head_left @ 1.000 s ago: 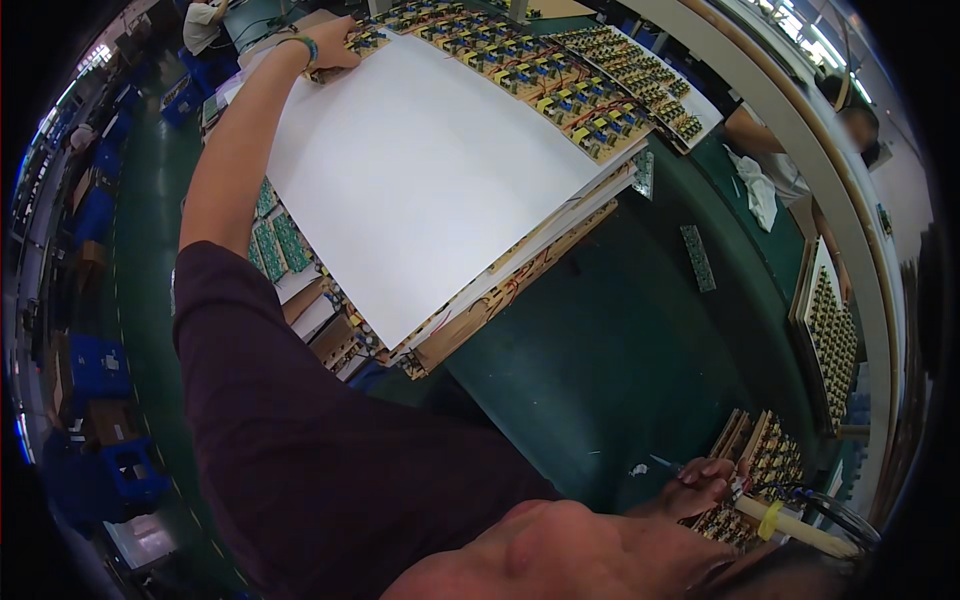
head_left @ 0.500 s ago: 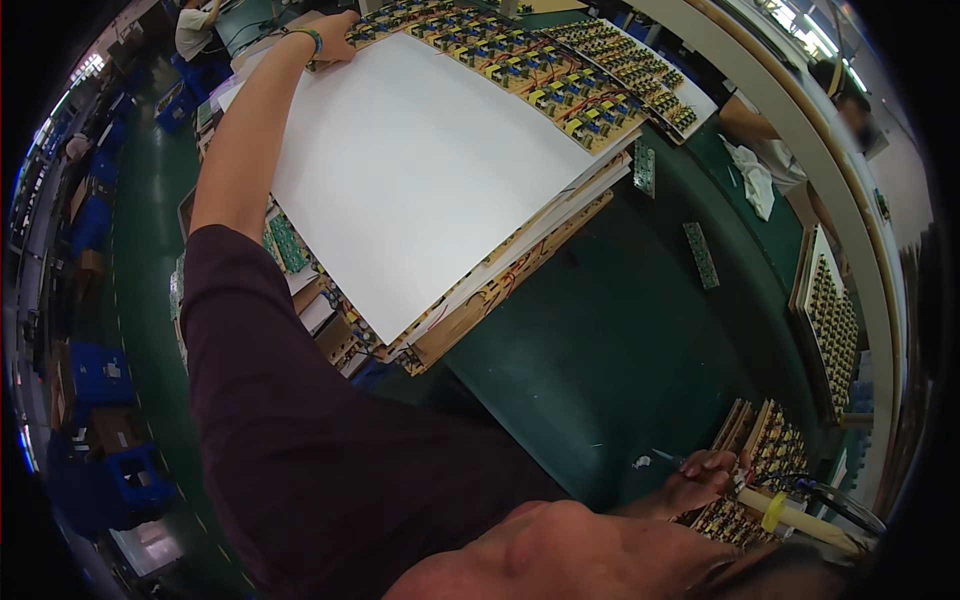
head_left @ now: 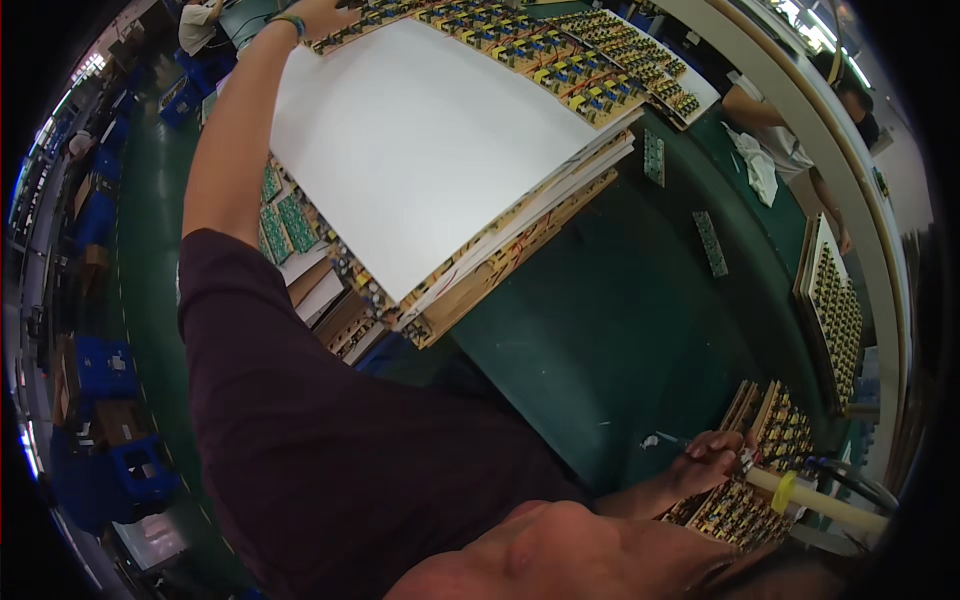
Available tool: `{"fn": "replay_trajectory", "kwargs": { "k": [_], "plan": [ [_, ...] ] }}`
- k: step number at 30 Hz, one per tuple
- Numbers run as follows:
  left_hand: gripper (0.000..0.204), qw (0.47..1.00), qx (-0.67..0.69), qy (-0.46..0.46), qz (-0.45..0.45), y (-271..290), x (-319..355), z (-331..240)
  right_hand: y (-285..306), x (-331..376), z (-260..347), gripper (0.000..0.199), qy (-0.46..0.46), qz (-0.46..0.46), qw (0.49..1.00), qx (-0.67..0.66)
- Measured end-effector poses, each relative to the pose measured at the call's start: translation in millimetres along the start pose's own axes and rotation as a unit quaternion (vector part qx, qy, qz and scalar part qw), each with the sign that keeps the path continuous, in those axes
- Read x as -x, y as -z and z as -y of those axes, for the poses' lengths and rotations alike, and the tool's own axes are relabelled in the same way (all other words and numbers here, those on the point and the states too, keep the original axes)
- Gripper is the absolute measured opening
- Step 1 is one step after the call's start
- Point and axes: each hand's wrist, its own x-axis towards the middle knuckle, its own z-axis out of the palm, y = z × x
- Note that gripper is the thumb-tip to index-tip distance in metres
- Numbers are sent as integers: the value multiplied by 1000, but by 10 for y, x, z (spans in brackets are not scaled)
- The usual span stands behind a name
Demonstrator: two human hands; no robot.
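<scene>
Green boards [head_left: 709, 243] lay on desk [head_left: 570, 340] right of board stack [head_left: 500, 260] topped by white sheet [head_left: 430, 150]. My left hand [head_left: 318, 16] was at stack's far end, openness and grip unclear; right hand [head_left: 712, 458] curled round slim tool [head_left: 672, 438].

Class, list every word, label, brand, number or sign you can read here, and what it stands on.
None can be read.
White sheet: no visible print.
Blue crate: a pale patch, too small and blurred to read.
Green circuit boards: any markings are too small to read.
</scene>
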Motion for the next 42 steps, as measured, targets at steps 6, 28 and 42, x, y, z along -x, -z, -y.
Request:
{"fn": "replay_trajectory", "kwargs": {
  "k": [6, 28, 42],
  "plan": [
    [41, 934, 338, 111, -26, 1215, 77, -1667, -54, 116, 221, 54, -11, -27, 998, 58],
    [29, 913, 331, -196, 139, -1688, -1020, -6276, 63, 86, 338, 70, -74, -62, 995, 22],
    [63, 872, 342, -296, 188, -1569, -1518, -6768, 29, 85, 335, 73, -72, -99, 991, 61]
  ]
}}
